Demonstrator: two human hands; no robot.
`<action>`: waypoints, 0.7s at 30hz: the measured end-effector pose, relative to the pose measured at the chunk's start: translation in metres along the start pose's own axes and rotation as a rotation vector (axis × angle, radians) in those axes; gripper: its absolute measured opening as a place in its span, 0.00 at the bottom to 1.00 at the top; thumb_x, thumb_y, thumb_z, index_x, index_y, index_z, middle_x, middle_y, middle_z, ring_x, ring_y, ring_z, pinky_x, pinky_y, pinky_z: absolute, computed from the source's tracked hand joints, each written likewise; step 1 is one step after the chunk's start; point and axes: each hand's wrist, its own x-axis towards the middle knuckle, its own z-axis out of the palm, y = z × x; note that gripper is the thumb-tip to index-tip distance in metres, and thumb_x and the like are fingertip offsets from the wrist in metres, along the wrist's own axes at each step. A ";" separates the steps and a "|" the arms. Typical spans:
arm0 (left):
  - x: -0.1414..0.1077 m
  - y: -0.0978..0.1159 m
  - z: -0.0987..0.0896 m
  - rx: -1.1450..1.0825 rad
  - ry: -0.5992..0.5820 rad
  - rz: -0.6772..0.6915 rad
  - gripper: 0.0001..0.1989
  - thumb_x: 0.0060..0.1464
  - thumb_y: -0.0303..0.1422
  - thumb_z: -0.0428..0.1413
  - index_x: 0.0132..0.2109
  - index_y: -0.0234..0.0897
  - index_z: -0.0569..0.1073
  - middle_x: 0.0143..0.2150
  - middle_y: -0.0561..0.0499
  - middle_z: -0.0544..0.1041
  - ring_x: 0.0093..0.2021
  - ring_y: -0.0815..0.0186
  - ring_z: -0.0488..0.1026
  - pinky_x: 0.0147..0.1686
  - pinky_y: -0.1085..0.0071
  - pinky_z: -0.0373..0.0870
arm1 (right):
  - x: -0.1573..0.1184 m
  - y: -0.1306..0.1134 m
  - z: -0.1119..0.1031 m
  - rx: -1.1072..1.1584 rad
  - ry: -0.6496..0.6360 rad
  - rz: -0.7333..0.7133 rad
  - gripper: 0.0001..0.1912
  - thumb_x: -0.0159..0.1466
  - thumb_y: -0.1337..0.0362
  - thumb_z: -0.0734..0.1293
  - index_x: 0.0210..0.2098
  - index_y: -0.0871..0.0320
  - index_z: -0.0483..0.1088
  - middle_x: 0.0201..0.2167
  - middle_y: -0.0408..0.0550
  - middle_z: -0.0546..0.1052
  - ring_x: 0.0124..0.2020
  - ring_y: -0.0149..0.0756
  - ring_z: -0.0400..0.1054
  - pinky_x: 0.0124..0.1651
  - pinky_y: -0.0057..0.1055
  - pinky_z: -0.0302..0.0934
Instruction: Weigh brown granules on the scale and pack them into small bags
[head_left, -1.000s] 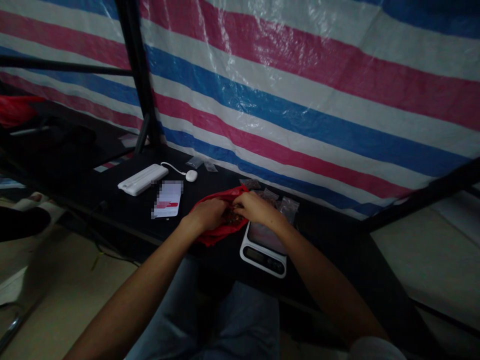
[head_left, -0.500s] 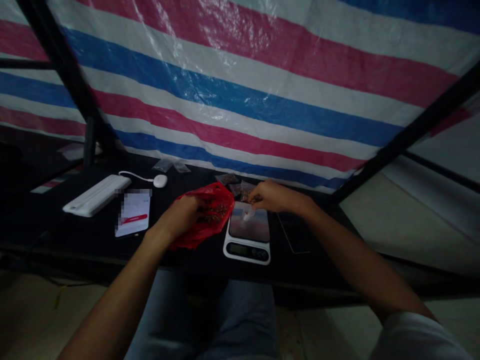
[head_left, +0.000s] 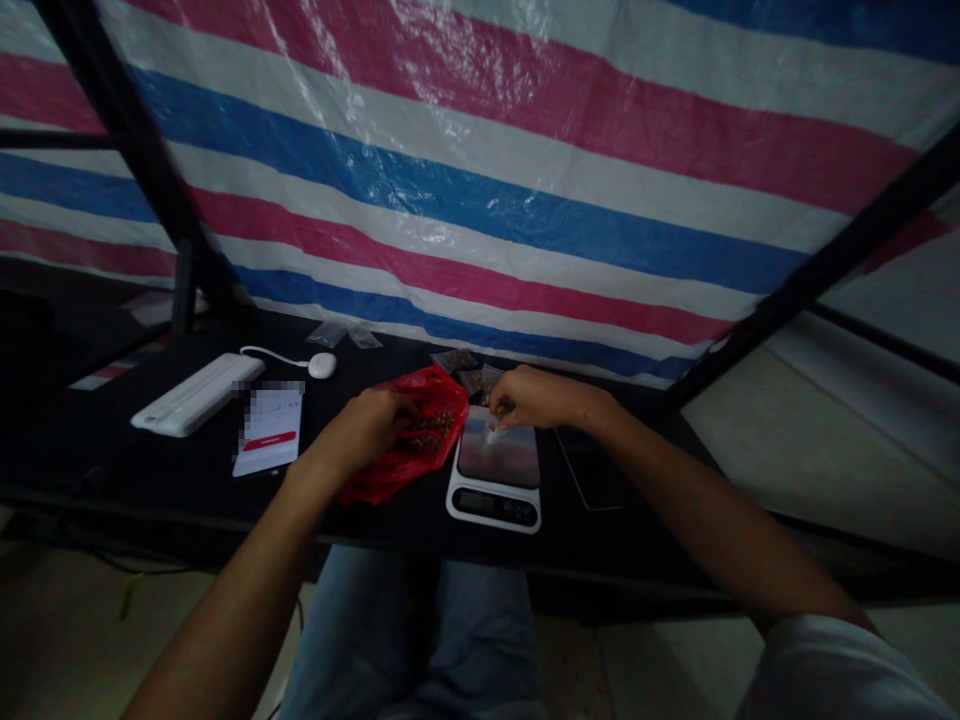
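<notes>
2 hands: left hand [head_left: 366, 430] on red bag [head_left: 442, 410], right hand [head_left: 541, 397] over digital scale [head_left: 493, 506].

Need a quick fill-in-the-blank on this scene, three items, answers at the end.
1. The left hand rests on a plastic bag coloured ____.
2. The right hand hovers over a digital kitchen scale, which lies to the person's ____ of the bag.
3. The tarp behind them has red, white and ____ stripes.

Missing words: red; right; blue.
</notes>
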 end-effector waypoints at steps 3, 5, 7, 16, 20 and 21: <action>0.003 -0.001 0.001 -0.007 -0.008 0.037 0.17 0.62 0.28 0.51 0.51 0.40 0.82 0.52 0.44 0.83 0.52 0.54 0.80 0.51 0.67 0.73 | 0.006 0.001 0.005 0.013 -0.011 0.020 0.05 0.59 0.67 0.75 0.35 0.62 0.82 0.31 0.48 0.83 0.31 0.34 0.73 0.33 0.27 0.56; 0.008 0.001 0.003 -0.049 0.001 0.074 0.17 0.62 0.28 0.51 0.52 0.39 0.81 0.52 0.44 0.83 0.52 0.55 0.80 0.51 0.68 0.72 | 0.008 0.001 0.007 0.017 0.005 0.047 0.06 0.58 0.68 0.75 0.35 0.62 0.82 0.33 0.49 0.84 0.32 0.35 0.74 0.33 0.27 0.57; 0.011 0.007 0.005 -0.081 0.011 0.124 0.16 0.62 0.29 0.52 0.51 0.38 0.81 0.52 0.44 0.83 0.51 0.57 0.80 0.51 0.69 0.72 | 0.008 0.000 0.007 0.017 0.014 0.053 0.04 0.58 0.69 0.74 0.34 0.63 0.82 0.32 0.49 0.84 0.31 0.35 0.74 0.33 0.27 0.56; -0.055 0.010 0.003 0.096 -0.043 0.179 0.16 0.60 0.36 0.59 0.55 0.43 0.79 0.59 0.45 0.78 0.59 0.53 0.74 0.59 0.60 0.70 | 0.005 -0.014 0.008 0.062 0.203 -0.088 0.12 0.68 0.72 0.63 0.39 0.62 0.80 0.34 0.49 0.82 0.32 0.33 0.72 0.37 0.28 0.57; -0.073 -0.008 0.006 0.220 -0.116 0.121 0.22 0.61 0.24 0.52 0.61 0.40 0.75 0.61 0.41 0.76 0.61 0.52 0.73 0.61 0.56 0.68 | 0.029 -0.029 0.025 0.072 0.222 -0.218 0.13 0.69 0.72 0.62 0.42 0.61 0.80 0.39 0.52 0.83 0.38 0.35 0.74 0.43 0.29 0.60; -0.071 -0.010 0.005 0.226 -0.132 0.108 0.23 0.62 0.22 0.48 0.61 0.38 0.76 0.60 0.40 0.77 0.60 0.52 0.75 0.60 0.56 0.69 | 0.038 -0.032 0.030 0.068 0.231 -0.238 0.13 0.69 0.72 0.62 0.43 0.60 0.79 0.41 0.52 0.83 0.40 0.36 0.74 0.45 0.29 0.60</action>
